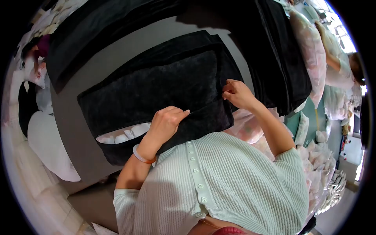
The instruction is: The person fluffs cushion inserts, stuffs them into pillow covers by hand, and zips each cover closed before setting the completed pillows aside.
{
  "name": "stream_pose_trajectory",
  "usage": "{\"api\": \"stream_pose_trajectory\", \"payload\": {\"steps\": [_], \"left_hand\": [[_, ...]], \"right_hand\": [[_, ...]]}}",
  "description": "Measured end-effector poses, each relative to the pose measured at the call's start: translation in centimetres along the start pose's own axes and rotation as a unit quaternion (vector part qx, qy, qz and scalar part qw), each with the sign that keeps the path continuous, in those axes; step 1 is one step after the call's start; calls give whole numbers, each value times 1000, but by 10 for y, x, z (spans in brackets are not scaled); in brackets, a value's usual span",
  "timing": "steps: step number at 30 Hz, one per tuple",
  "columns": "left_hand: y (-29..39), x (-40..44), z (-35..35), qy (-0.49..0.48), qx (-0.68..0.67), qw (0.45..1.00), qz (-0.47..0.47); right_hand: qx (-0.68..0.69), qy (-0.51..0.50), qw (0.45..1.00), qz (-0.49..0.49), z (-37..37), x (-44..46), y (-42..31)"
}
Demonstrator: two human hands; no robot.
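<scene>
In front of me lies a black plush cushion cover (156, 86), spread flat. A long slit along its near side gapes at the left end, showing white pieces (127, 134) inside. My left hand (167, 123) rests on the near part of the cover, fingers closed, with the thumb and fingertips pressed at the slit's line. At the cover's right end, my right hand (238, 94) is closed in a pinch on the black fabric's edge. Whether a small part such as a zip pull is between those fingertips cannot be made out.
The grey table (68, 121) carries more folded black fabric (113, 27) at the back and a black stack (274, 55) on the right. Filled clear bags (309, 51) stand beyond it. A white sack (49, 145) lies at left. Other people work at both far sides.
</scene>
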State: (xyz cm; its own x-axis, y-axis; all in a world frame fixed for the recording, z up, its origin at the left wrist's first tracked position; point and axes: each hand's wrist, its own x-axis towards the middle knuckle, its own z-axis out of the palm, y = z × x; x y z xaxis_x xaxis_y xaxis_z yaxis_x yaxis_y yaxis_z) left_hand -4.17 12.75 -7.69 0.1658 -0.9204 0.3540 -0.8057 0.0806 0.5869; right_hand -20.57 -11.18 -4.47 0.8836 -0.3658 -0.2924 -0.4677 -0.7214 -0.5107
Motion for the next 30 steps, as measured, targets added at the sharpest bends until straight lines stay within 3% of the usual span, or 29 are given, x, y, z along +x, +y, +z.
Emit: {"api": "stream_pose_trajectory", "payload": {"steps": [2, 5, 13, 15, 19, 22, 24, 28, 30], "left_hand": [[0, 0, -1, 0, 13, 1000, 7], [-2, -3, 1, 15, 16, 1000, 16], [0, -4, -3, 0, 19, 1000, 21], [0, -4, -4, 0, 17, 1000, 20], [-4, -4, -3, -6, 5, 1000, 26], [-5, -5, -2, 12, 13, 999, 33], [-5, -6, 0, 29, 14, 999, 37], [-7, -7, 1, 24, 12, 999, 44], [-7, -7, 2, 16, 12, 999, 42]], "right_hand": [[43, 88, 994, -42, 6, -9, -3], [76, 124, 987, -64, 16, -14, 0], [11, 128, 990, -61, 14, -9, -14], [-92, 57, 994, -13, 15, -6, -15], [-135, 56, 989, 11, 19, 6, -13], [-89, 79, 992, -53, 15, 8, -7], [-2, 49, 999, 20, 6, 0, -14], [29, 4, 997, 66, 4, -4, -5], [106, -99, 983, 112, 4, -2, 5]]}}
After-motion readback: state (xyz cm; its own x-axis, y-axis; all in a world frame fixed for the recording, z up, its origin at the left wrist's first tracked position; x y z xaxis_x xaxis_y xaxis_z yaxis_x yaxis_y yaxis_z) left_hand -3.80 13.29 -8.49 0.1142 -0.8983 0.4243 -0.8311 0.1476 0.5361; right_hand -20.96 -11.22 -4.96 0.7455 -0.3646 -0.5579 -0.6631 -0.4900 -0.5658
